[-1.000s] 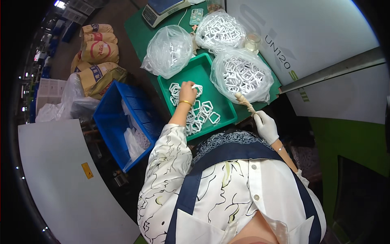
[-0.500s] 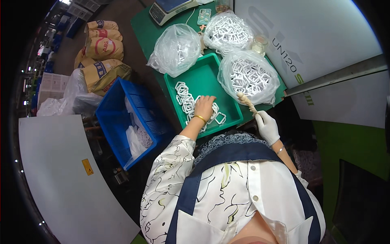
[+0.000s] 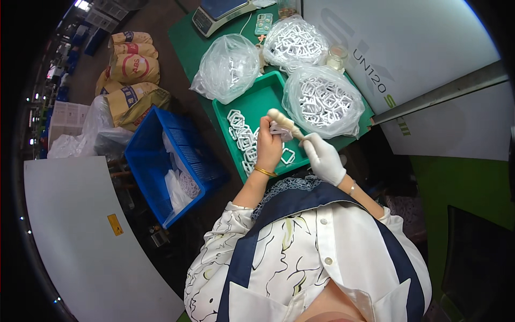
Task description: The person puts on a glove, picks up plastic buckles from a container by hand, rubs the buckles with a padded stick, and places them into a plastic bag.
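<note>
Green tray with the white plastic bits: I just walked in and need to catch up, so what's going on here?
A person is working over a green tray of white plastic frame pieces. The bare left hand holds a white piece above the tray, and the white-gloved right hand holds a wooden-handled tool against it. Three clear bags of similar pieces sit around the tray, and a blue crate stands beside the table.

Tray between bags (crate left)

White buckles lie in a green tray; the crate is blue, the glove white.
</note>
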`<state>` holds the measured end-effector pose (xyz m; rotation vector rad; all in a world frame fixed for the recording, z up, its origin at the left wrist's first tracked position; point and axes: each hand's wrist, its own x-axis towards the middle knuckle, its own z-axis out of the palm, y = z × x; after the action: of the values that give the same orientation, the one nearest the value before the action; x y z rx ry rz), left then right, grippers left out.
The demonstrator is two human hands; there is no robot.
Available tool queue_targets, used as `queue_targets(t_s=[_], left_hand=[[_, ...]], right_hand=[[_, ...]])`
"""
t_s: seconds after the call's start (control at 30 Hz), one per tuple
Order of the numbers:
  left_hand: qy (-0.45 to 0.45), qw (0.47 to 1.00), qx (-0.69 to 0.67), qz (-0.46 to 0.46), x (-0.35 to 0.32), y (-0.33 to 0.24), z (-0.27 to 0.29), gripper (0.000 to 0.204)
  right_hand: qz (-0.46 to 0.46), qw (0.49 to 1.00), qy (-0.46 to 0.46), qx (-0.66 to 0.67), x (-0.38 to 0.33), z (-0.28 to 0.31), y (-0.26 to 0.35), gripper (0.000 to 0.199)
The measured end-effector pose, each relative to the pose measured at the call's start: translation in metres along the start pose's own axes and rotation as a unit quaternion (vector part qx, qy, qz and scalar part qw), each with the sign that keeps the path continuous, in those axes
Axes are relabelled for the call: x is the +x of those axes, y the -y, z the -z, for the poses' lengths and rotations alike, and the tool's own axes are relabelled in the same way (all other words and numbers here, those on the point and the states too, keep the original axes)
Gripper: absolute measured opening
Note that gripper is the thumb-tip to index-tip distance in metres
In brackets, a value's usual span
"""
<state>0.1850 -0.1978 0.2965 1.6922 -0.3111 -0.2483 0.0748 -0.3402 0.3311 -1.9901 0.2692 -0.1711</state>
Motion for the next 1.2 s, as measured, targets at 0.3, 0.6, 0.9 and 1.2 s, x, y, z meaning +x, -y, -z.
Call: queue_targets(t_s=[0.3,0.6,0.9,1.2], left_hand=[[-0.017,0.942,-0.329,0.069,0.000,-0.039,-0.025,0.030],[0.067,0.996,-0.023,-0.058,0.000,-0.058,-0.035,0.030],[0.090,0.857,-0.471,0.190,0.024,-0.025,-0.012,0.026],[0.271,0.691,-0.621,0.253,0.004,-0.056,-0.038,0.035]], right_hand=[[-0.046,0.990,-0.045,0.125,0.002,0.019,0.004,0.033],[0.017,0.997,-0.014,0.075,0.025,0.035,0.018,0.037],[-0.055,0.998,-0.027,-0.002,-0.004,0.030,0.000,0.029],[-0.028,0.990,-0.023,0.138,0.015,0.041,0.046,0.022]])
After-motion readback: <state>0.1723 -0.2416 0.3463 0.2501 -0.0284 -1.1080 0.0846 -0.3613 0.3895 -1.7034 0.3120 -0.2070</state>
